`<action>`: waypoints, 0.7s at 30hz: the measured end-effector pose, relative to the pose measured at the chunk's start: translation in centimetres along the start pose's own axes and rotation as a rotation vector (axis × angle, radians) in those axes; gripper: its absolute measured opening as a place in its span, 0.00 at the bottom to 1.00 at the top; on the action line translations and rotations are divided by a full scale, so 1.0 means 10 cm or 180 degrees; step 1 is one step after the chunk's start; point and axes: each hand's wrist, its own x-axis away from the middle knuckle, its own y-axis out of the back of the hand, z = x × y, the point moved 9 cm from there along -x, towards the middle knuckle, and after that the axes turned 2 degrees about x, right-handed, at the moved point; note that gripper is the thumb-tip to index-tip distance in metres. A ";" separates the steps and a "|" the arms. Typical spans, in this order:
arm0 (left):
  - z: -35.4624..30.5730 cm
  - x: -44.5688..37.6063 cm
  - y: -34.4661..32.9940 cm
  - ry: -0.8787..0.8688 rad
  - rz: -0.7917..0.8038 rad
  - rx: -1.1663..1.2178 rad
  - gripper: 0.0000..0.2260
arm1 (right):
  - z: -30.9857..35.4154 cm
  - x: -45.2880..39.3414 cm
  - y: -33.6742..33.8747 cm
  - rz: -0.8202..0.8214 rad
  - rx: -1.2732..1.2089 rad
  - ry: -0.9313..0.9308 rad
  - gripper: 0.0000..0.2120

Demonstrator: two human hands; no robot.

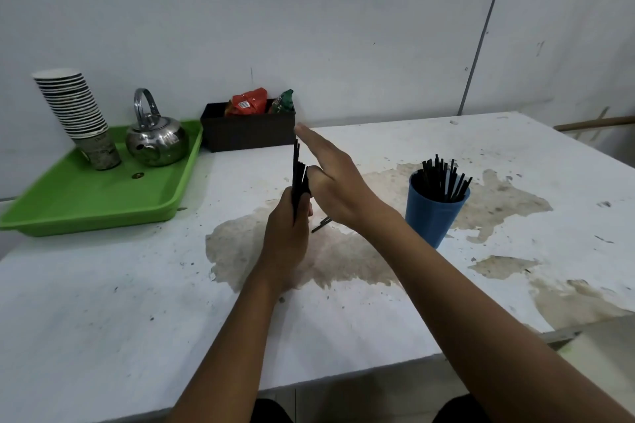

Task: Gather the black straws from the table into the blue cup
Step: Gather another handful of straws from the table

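My left hand (287,233) is closed around a bundle of black straws (297,168) that stands upright above the table's middle. My right hand (335,178) is flat with straight fingers, its palm pressed against the right side of the bundle's top. The blue cup (431,216) stands on the table to the right of both hands and holds several black straws (445,180) that lean to the right. One loose black straw (321,224) lies on the table under my right wrist, partly hidden.
A green tray (89,206) at the back left carries a steel kettle (156,141) and a stack of paper cups (77,110). A black box (247,134) with snack packets stands against the wall. The white table (137,302) is stained; its front edge is close to me.
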 end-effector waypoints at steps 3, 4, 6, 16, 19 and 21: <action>-0.01 0.02 0.01 -0.0023 0.0001 0.0008 0.11 | 0.08 0.03 -0.03 0.0196 0.0338 0.0141 0.28; -0.01 0.02 0.00 -0.0006 0.0038 0.0066 0.10 | 0.08 0.05 -0.06 0.0275 0.0470 0.0147 0.27; -0.02 0.02 -0.02 0.0002 0.0126 0.0084 0.11 | 0.05 0.10 -0.12 0.0430 0.0760 0.0151 0.25; -0.10 0.00 -0.05 -0.0404 0.0140 0.0105 0.10 | 0.00 0.21 -0.14 0.0507 0.0877 0.0027 0.23; -0.08 -0.02 -0.05 -0.0277 0.0098 -0.0005 0.10 | 0.07 0.30 -0.01 0.0276 0.0818 0.0063 0.24; -0.03 -0.02 -0.04 -0.0151 0.0053 0.0088 0.07 | 0.13 0.41 0.19 -0.0095 0.0733 0.0139 0.23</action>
